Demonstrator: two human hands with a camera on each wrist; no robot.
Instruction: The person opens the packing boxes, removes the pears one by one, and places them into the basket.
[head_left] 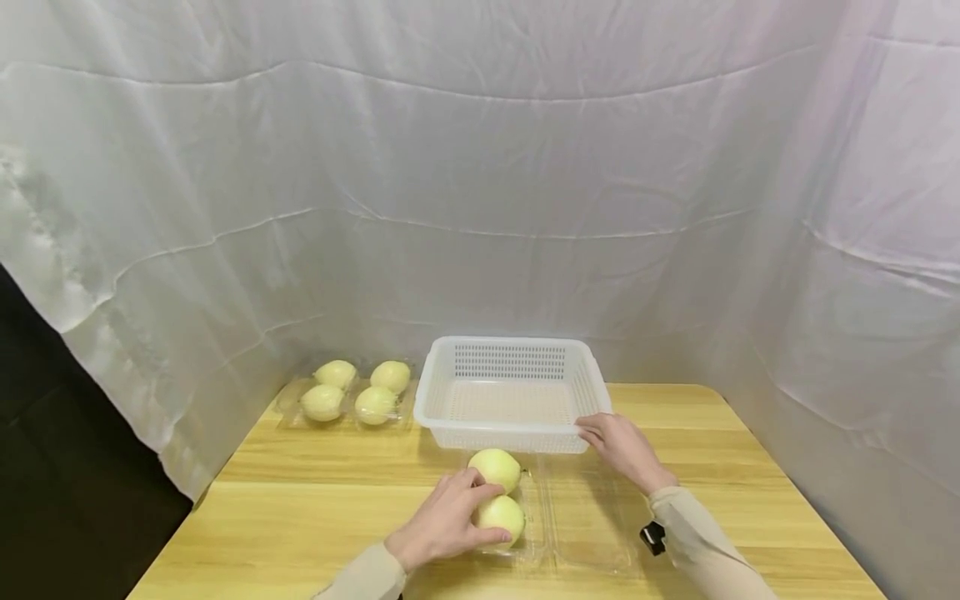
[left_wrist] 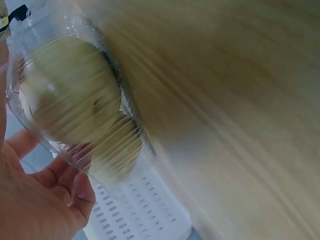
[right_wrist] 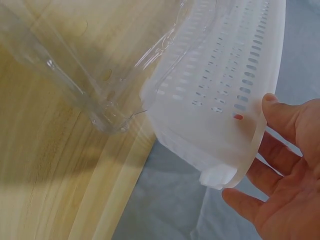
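Observation:
My left hand [head_left: 444,517] grips the nearer pale-yellow pear [head_left: 504,515], its thumb at the near side and fingers by the far pear [head_left: 497,469]. Both pears sit in one half of an open clear plastic clamshell box [head_left: 534,533]. In the left wrist view, the clear wall partly covers the fruit [left_wrist: 70,95] beside the curled fingers [left_wrist: 82,195]. With my right hand [head_left: 626,450] I hold the front right corner of a white slotted basket [head_left: 510,437]. The right wrist view has the thumb [right_wrist: 282,117] on its rim, other fingers beneath it.
The box's other half, a clear lid [head_left: 592,521], lies to the right of the pears. Further clear boxes [head_left: 288,400] with several pears stand at the back left, beside the basket. A pale curtain [head_left: 525,275] hangs behind the wooden table [head_left: 300,517].

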